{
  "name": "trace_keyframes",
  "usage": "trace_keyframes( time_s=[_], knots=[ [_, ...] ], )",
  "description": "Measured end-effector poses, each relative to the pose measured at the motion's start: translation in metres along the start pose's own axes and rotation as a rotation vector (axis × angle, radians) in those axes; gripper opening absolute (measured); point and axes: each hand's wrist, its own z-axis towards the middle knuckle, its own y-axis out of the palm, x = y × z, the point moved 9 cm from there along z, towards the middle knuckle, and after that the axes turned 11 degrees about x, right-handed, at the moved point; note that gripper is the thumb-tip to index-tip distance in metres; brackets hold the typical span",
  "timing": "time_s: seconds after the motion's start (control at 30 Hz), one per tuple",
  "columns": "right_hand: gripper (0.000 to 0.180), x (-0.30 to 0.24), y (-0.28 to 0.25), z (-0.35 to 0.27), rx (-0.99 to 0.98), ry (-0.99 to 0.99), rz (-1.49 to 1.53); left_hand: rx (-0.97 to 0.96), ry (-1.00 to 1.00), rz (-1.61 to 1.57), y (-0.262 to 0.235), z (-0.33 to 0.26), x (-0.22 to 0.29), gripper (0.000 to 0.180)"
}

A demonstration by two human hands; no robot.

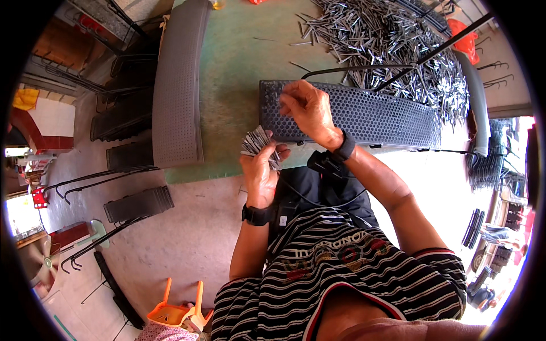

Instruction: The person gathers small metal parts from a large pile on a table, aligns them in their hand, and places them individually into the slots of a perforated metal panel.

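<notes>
Right hand: the right hand [310,111] rests on the near left part of a dark perforated panel [369,116], fingers bent and pinched together at its upper edge; whether a clip sits between the fingertips cannot be told.
Left hand: the left hand [260,170] is closed around a bundle of small metal clips [257,142], which fan out above the fist, just below the panel's left end.
Wrists: a black band on each wrist.
Perforated panel: long, slightly curved, lying crosswise on the green surface [239,74] right in front of the person.
Rods: thin black metal rods [398,62] cross the panel's far edge.
Clip heap: a large pile of loose metal pieces [392,40] lies on the surface beyond the panel, to the right.
Second panel: a grey perforated panel [177,85] lies at the surface's left edge.
Floor: stacked dark panels [139,203] and an orange plastic stool [176,310] stand on the floor to the left.
</notes>
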Motion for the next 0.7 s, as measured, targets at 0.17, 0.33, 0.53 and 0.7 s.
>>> trace_keyframes(
  time_s=[0.17, 0.33, 0.53, 0.7],
  knots=[
    [0.009, -0.001, 0.003, 0.003, 0.079, -0.124, -0.027, 0.006, 0.008, 0.023, -0.004, 0.004, 0.002, 0.018],
    [0.008, -0.009, 0.013, -0.001, -0.001, -0.350, -0.196, 0.073, 0.011, 0.051, -0.010, 0.006, 0.002, 0.017],
    [0.011, -0.024, 0.018, -0.011, -0.021, -0.608, -0.485, 0.074, 0.025, 0.039, -0.006, 0.004, 0.005, 0.015],
    [0.020, 0.009, 0.017, -0.020, -0.322, -0.076, -0.263, 0.020, 0.005, 0.086, 0.010, 0.000, -0.001, 0.017]
  ],
)
